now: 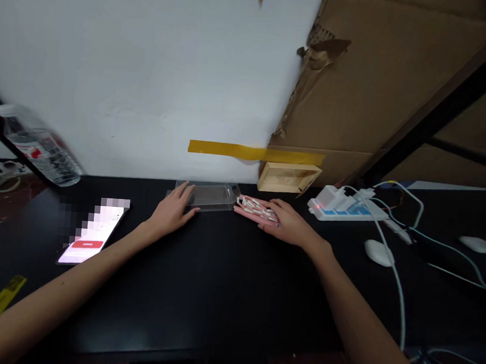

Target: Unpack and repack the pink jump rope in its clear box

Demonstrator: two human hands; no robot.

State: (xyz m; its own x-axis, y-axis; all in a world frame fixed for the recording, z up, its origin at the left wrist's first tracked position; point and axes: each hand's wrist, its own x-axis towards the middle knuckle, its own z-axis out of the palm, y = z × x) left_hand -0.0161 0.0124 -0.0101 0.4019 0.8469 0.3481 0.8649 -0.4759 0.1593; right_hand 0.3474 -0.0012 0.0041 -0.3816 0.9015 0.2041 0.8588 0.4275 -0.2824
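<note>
A clear plastic box [211, 196] lies on the black table with its flap end toward the right. My left hand [175, 209] rests on the box's left end, its fingers apart. Just right of the flap is a pink tray or sleeve [247, 211] that bears several small white and reddish sticks [254, 206]. My right hand [285, 222] has its fingers around the right end of this pink piece. The left end of the pink piece is close to the box's opening; whether they touch is unclear.
A lit phone [95, 233] and a water bottle [45, 149] are at left. Behind stands a shallow wooden box [288, 178] against the wall. To the right are a power strip [345, 210] with plugs, a white mouse [378, 252] and cables [399, 293].
</note>
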